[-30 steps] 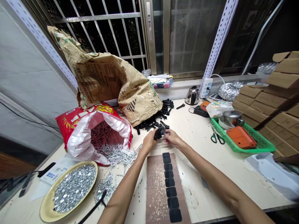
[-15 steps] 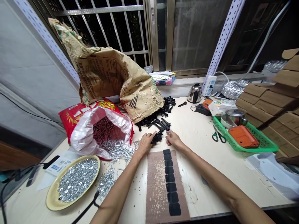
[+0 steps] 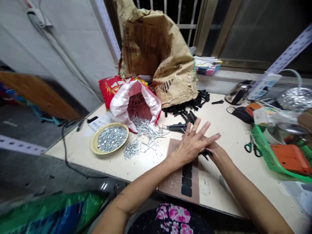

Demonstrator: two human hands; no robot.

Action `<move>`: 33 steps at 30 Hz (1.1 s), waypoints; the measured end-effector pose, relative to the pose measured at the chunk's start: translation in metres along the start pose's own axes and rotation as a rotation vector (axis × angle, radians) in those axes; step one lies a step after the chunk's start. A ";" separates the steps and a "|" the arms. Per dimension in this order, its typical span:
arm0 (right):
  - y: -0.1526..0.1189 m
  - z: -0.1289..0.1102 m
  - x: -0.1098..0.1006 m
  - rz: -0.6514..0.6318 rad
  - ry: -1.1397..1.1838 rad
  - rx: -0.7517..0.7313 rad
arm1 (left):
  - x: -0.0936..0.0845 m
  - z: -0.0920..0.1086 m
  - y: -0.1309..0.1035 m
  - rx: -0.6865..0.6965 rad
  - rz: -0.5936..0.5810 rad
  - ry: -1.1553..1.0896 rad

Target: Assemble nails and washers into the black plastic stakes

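Observation:
My left hand [image 3: 193,143] is spread with its fingers apart, above the top of the brown board [image 3: 172,177]. Partly under it is my right hand [image 3: 211,148], with black plastic pieces [image 3: 205,153] showing at its palm; its fingers are mostly hidden. Black square pads [image 3: 187,182] lie in a column on the board. Just beyond the hands, more black parts [image 3: 176,127] lie beside loose silver screws [image 3: 148,130], which spill from a red and white bag [image 3: 117,100].
A yellow plate [image 3: 94,143] of washers stands at the left. Behind are a large brown paper sack [image 3: 177,78] and a heap of black parts [image 3: 201,99]. Scissors [image 3: 253,148] and a green basket [image 3: 268,159] are at the right.
The view has swung left and down. My hands, apart before beside the small black pile, have come together over the board. My left hand has spread its fingers and overlaps my right.

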State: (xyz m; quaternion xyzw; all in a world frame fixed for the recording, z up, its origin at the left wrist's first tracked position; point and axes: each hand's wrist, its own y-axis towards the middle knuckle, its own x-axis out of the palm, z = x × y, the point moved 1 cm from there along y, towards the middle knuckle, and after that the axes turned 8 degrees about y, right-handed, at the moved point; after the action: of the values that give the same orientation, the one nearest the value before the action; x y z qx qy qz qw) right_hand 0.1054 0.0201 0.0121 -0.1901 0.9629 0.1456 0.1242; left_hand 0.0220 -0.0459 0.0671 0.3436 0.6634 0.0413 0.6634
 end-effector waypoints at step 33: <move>-0.049 -0.054 0.056 -0.245 -0.099 -0.195 | 0.003 -0.106 -0.202 -0.532 -0.354 0.282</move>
State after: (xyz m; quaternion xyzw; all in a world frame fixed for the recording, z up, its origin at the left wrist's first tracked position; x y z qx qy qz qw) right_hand 0.0649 -0.0590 0.0341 -0.3098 0.9065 0.2315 0.1695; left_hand -0.1549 -0.1556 -0.0267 0.0291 0.7639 0.1440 0.6284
